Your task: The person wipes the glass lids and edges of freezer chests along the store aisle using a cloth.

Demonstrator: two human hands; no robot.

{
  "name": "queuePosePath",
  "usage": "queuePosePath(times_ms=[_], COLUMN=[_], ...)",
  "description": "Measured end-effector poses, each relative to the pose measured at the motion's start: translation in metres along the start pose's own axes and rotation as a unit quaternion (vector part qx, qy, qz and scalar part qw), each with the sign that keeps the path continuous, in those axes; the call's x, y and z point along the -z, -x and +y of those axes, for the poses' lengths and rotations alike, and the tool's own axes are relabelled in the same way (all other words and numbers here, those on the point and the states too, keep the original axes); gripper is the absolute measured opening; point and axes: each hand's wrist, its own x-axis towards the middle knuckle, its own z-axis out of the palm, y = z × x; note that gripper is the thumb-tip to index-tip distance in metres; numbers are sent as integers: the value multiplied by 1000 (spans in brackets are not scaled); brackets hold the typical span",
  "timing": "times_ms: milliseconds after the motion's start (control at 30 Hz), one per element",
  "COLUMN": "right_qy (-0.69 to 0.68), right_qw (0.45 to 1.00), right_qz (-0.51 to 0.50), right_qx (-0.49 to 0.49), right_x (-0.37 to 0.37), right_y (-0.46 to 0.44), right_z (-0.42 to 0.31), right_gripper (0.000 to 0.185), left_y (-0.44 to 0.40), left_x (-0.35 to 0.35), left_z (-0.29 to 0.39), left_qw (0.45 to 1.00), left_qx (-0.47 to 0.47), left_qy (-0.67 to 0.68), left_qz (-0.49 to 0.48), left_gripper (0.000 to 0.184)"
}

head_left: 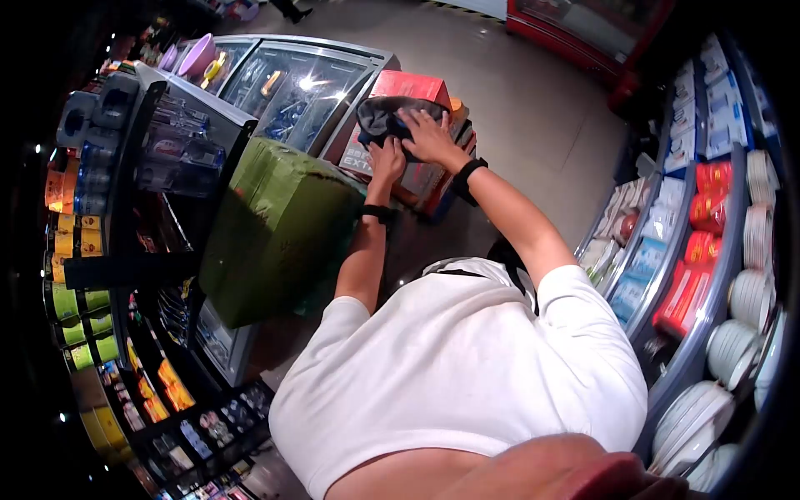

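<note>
The right hand (428, 138) lies palm down, fingers spread, on a dark grey cloth (377, 112); it looks open, with nothing gripped. The left hand (387, 159) is at the cloth's near edge, fingers partly bent; whether they pinch any fabric I cannot tell. The cloth sits bunched on the boxes, beside a red box (410, 84). The step in hand looks like handling or arranging the cloth with both hands; shifting it would call for fingertips closing on a fold. It looks soft and matt, rumpled into a rounded heap, while the red box is flat-faced and crisp-edged. A bulky green box (279, 208) stands nearby, its wrapping creased, next to a glass-topped freezer (292, 83).
</note>
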Motion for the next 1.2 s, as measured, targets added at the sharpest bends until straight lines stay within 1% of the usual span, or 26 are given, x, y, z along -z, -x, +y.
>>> queuePosePath(times_ms=[67, 100, 133, 200, 233, 267, 333, 400, 433, 467, 533, 567, 600, 633, 667, 700, 733, 800, 867, 933, 1000, 1033, 1100, 1133, 1200], right_qy=[-8, 24, 16, 36, 44, 49, 12, 0, 7, 16, 0, 14, -6, -10, -13, -11, 3, -19, -20, -20, -37, -18, -54, -38, -53], right_qw=[1000, 998, 998, 994, 992, 989, 988, 985, 975, 974, 960, 963, 959, 961, 963, 962, 961, 957, 948, 927, 910, 904, 855, 840, 786], right_qz=[-24, -30, -41, -52, -78, -75, -98, -162, -218, -218, -277, -258, -277, -265, -251, -257, -257, -269, -278, -338, -364, -371, -460, -481, -538], right_qx=[13, 40, 48, 90, 91, 119, 122, 57, 46, 57, 47, 69, 66, 84, 100, 91, 98, 109, 153, 162, 194, 212, 234, 248, 301], right_x=[-5, -1, 4, 9, 10, 9, 7, 8, 9, 6, 3, 2, 2, -13, -16, -19, -19, -17, -7, -2, -9, -12, -16, -16, -13], right_y=[-35, -50, -66, -91, -105, -118, -140, -154, -162, -166, -183, -188, -196, -202, -207, -211, -216, -223, -233, -246, -260, -269, -287, -299, -315], right_z=[40, 57, 66, 90, 98, 109, 121, 120, 117, 115, 114, 114, 114, 118, 120, 122, 121, 124, 127, 129, 136, 138, 146, 148, 147], right_gripper=[61, 58, 58, 57, 57, 57, 58, 62, 67, 72, 76, 79, 79, 78, 77, 78, 77, 76, 70, 66, 66, 66, 66, 66, 67], left_y=[-26, -40, -55, -81, -92, -112, -143, -164, -163, -169, -179, -177, -186, -188, -190, -198, -197, -198, -200, -198, -197, -198, -199, -199, -199], left_x=[-7, -15, -20, -32, -24, -36, -50, -60, -41, -39, -34, -43, -46, -49, -54, -58, -63, -67, -67, -64, -58, -56, -55, -56, -46], left_z=[5, 14, 20, 40, 64, 59, 51, 43, 68, 69, 73, 67, 57, 53, 52, 52, 59, 70, 69, 69, 72, 73, 74, 73, 82], left_qw=[995, 996, 995, 990, 983, 986, 981, 968, 965, 963, 965, 975, 966, 961, 961, 958, 945, 922, 917, 923, 928, 921, 926, 922, 922], left_qx=[41, 45, 60, 93, 143, 129, 164, 216, 236, 237, 253, 216, 259, 276, 263, 246, 230, 212, 209, 203, 218, 237, 227, 226, 248], left_qy=[-1, -52, -56, -63, -36, 79, 57, 93, 80, 97, -35, -2, -18, -12, -26, -41, -81, -113, -129, -127, -112, -98, -82, -94, -74], left_qz=[-90, -53, -53, -87, -113, -71, -82, -93, -86, -78, -55, 51, 19, 28, 85, 143, 219, 304, 314, 303, 281, 294, 289, 300, 289], left_gripper=[49, 53, 53, 60, 68, 71, 73, 74, 74, 74, 70, 66, 61, 61, 55, 50, 44, 38, 37, 36, 34, 34, 33, 32, 32])
